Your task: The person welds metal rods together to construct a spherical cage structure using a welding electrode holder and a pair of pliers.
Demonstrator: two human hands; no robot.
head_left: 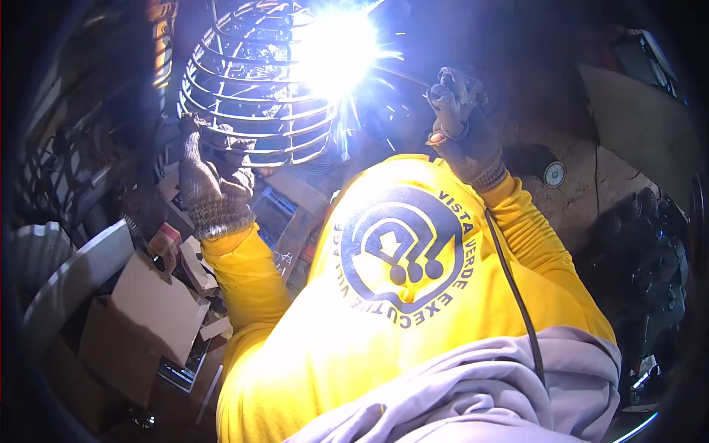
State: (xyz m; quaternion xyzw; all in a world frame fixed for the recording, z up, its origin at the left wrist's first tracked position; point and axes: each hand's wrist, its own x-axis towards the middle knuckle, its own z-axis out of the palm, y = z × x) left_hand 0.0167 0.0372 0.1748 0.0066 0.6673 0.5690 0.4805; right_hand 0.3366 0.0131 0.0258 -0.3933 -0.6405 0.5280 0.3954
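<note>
A round cage of stacked metal wire rings fills the upper middle. My gloved left hand is closed on its lower left rings. To the right, my gloved right hand is wrapped round a welding electrode holder. From the holder a thin electrode points left toward the cage. A blinding welding arc with flying sparks hides the cage's upper right side and the electrode's tip. A dark cable runs down from my right wrist across my yellow shirt.
Open cardboard boxes stand at the lower left, beside a curved pale panel. A blue item lies below the cage. At the right is a round disc near a brown surface, with dark bundled material below it.
</note>
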